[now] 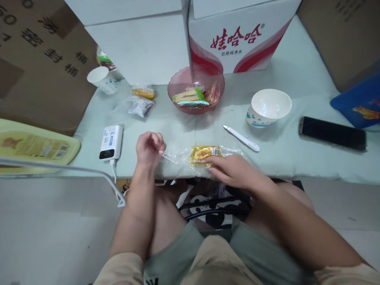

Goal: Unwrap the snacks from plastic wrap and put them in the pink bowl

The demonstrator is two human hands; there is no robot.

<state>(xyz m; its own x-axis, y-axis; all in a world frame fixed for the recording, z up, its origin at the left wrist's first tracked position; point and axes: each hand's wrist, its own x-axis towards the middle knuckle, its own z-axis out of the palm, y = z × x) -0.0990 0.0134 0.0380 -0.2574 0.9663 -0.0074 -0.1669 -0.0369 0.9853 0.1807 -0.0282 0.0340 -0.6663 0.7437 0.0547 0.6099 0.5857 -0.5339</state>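
My left hand (pixel 150 147) is closed, its fingertips pinching one end of a clear plastic bag (pixel 175 157) near the table's front edge. A small yellow snack packet (pixel 204 153) with a barcode lies on the table, on or inside the clear plastic; I cannot tell which. My right hand (pixel 233 170) reaches over from the right with its fingers stretched out, fingertips resting on the packet's lower right part. Behind that hand lies a white pen-like cutter (pixel 242 138). More clear plastic spreads to the right of the packet.
A pink bowl (pixel 175 101) of wrapped snacks stands at the back, before white cartons (pixel 142 47). Around it are two paper cups (pixel 261 116) (pixel 107 82), small packets (pixel 141 106), a cabled power bank (pixel 111 141), a phone (pixel 332 133) and a blue container (pixel 360 99).
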